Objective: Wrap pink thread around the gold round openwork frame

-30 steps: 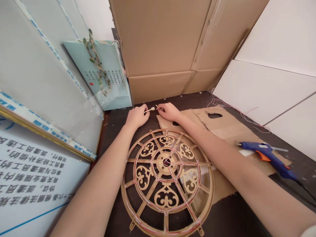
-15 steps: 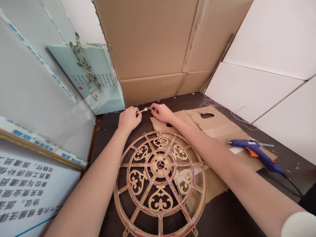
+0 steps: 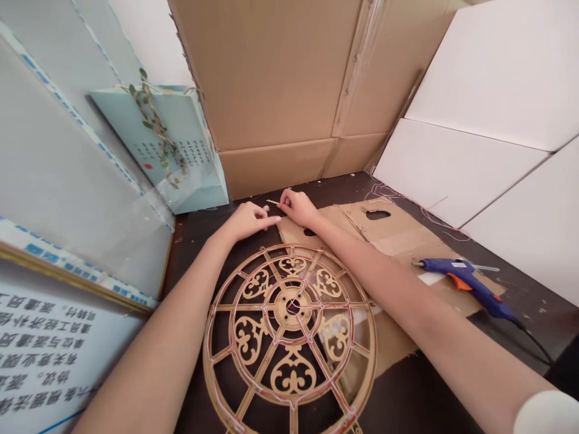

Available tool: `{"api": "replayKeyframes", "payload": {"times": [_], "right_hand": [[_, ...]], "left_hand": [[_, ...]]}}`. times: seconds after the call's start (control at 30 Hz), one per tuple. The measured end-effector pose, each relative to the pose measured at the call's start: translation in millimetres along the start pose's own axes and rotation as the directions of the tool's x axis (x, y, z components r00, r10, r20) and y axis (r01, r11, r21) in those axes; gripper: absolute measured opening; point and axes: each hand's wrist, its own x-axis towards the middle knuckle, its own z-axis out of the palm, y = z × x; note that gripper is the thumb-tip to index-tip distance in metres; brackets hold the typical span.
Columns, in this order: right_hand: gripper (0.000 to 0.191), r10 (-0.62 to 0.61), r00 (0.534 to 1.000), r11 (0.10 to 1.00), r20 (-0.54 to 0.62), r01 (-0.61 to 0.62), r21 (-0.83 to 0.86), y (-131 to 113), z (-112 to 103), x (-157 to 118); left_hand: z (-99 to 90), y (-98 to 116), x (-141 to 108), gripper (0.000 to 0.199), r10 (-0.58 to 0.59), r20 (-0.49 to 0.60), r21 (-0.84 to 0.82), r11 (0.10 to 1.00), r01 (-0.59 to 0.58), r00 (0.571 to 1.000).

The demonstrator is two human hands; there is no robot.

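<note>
At the far side of the dark table, my left hand has its thumb stretched to the right and its other fingers curled. A small pale tip pokes out by these fingers; the rest of that stick is hidden. Just to the right, my right hand pinches a thin pale stick pointing left. The hands are close but apart. Nearer to me, between my forearms, lies a round wooden openwork frame with scroll cut-outs and red and white wires along its ribs.
A flattened cardboard sheet lies under my right arm, bearing a blue glue gun with an orange trigger. Loose thin wires trail beside the white boxes. A big cardboard panel stands behind, a light-blue bag at left.
The pale-tipped stick by my left hand has dropped back toward its fingers, and that thumb now stretches right. The thin stick in my right hand shows longer, pointing left. The view shifted slightly.
</note>
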Motion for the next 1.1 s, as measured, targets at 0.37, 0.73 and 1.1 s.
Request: {"api": "replayKeyframes", "payload": {"times": [0.37, 0.73, 1.1], "right_hand": [[0.013, 0.037, 0.999, 0.995, -0.038, -0.033, 0.091, -3, 0, -1], [0.018, 0.181, 0.981, 0.914, -0.063, -0.144, 0.378, 8, 0, 7], [0.031, 0.269, 0.963, 0.802, -0.019, -0.213, 0.558, 22, 4, 15]], "left_hand": [[7.5, 21, 1, 0.054, 0.084, 0.367, -0.122, 0.992, -0.042, 0.926], [-1.8, 30, 2, 0.054, 0.125, 0.600, -0.146, 0.988, -0.045, 0.790], [-4.2, 5, -7, 0.053, 0.265, 0.528, -0.653, 0.734, 0.186, 0.806]]}}
